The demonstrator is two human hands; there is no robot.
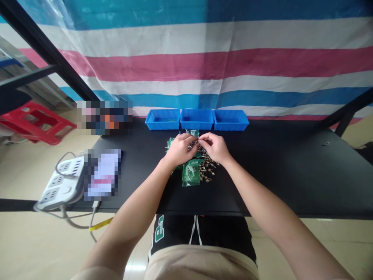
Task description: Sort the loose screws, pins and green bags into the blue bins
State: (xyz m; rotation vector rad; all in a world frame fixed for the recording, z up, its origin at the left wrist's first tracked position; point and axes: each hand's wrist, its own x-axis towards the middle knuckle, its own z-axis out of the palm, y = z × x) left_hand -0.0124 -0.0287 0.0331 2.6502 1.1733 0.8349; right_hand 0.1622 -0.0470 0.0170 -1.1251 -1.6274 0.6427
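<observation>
Black tabletop [279,179] before a striped blue, white and pink tarpaulin [186,66]. Three blue plastic bins [197,119], side by side along the far edge. Power strip [61,182] at the near left corner; red plastic stool [37,122] on the floor beyond. Brass fittings [207,168] and green plastic bags [190,174] heaped mid-table, just short of the bins, well apart from the right edge. Fittings at mixed angles, no common axis. Left hand [179,149] palm down, curled over the heap. Right hand [212,147] half closed beside it, fingertips [201,140] at small metal pieces. Actual hold by either hand: impossible to tell.
</observation>
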